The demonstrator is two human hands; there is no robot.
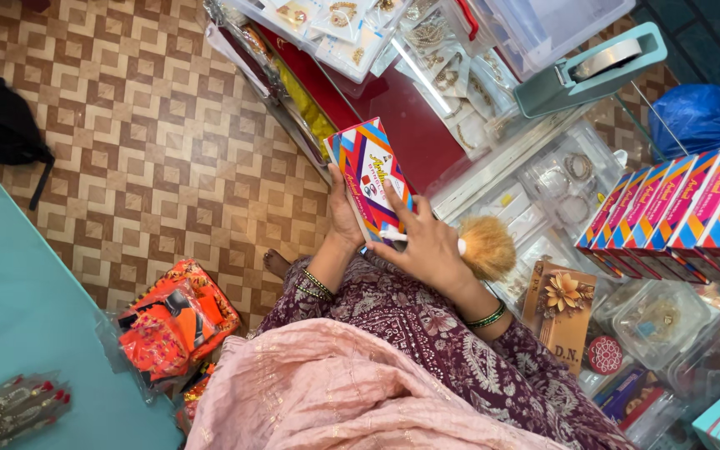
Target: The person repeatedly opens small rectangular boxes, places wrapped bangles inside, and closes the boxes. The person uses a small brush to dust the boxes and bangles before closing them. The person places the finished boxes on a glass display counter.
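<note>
Pink cloth (327, 392) nearest; left hand (343, 218) clasps one striped box (368, 177), right hand (427, 246) pinches one brush (468, 246).

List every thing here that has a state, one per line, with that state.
Colourful box: closed, held tilted in both hands.
Left hand: gripping the box's lower edge.
Right hand: flat on the box, holding a brush.
Brush: held by its white handle, bristles pointing right.
Tape dispenser: loaded with a roll, resting on the counter.
Row of boxes: closed, standing side by side.
Orange packets: sealed in plastic, on the floor.
</note>
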